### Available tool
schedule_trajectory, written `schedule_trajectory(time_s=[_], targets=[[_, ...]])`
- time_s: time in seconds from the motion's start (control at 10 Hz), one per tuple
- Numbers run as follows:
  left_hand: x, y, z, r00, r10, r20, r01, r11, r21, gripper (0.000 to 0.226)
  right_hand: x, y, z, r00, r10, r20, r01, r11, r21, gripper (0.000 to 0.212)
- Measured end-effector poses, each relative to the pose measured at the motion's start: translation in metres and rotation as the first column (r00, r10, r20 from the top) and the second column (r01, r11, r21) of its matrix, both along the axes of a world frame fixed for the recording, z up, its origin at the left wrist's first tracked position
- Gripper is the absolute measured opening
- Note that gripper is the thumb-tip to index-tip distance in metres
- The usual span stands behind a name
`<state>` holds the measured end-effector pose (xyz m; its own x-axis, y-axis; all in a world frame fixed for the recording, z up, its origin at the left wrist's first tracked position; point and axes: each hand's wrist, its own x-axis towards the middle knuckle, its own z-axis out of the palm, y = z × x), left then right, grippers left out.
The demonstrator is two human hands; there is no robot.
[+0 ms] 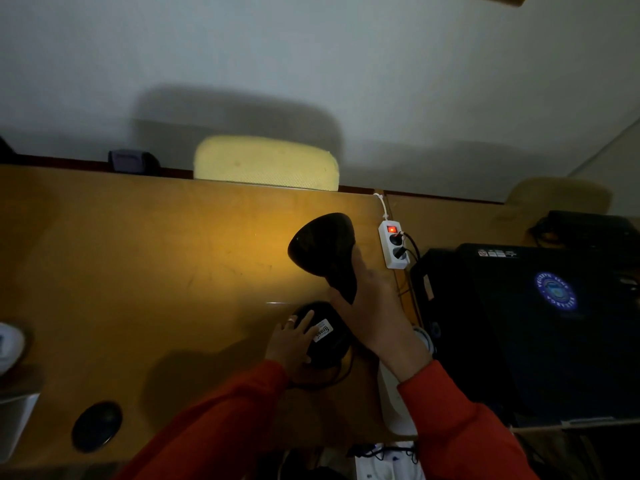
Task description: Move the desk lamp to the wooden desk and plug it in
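The desk lamp stands lit near the wooden desk's right edge. The right hand grips its head; the left hand lies spread on its base, seemingly pressing. Bare desktop opens leftward; the power strip sits just right.

Worktop: wood-look, smooth, slight sheen where light falls. Lamp: black, smooth, plastic-looking, dull gloss on shade; white paper label on base. Power strip: white glossy plastic. Chair back: pale woven mesh cloth. Sleeves: red cloth, matt.
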<state>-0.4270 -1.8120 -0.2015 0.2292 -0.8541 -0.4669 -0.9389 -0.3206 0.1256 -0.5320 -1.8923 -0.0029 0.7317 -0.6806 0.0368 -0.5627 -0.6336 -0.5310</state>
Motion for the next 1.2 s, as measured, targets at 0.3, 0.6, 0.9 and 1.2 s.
schedule_trajectory(time_s=[0.3,0.6,0.9,1.2], targets=[[-0.004,-0.001,-0.003,1.000,0.004,0.008,-0.005,1.000,0.025,0.079,-0.002,0.000,0.000,1.000,-0.009,0.006,0.008,0.998,0.059,0.082],[-0.002,0.002,0.004,0.999,-0.017,-0.028,0.018,0.999,0.040,0.073,-0.005,0.002,0.000,1.000,0.010,0.029,-0.012,0.997,0.073,0.082],[0.011,0.028,0.087,0.886,0.156,-0.437,-0.311,0.898,-0.310,0.038,-0.012,-0.007,0.014,0.999,0.014,0.029,-0.016,0.997,0.069,0.081],[0.050,0.074,0.170,0.881,0.228,-0.415,-0.408,0.811,-0.420,0.038,-0.016,-0.004,0.030,0.998,-0.017,0.062,0.019,0.999,-0.034,0.084]])
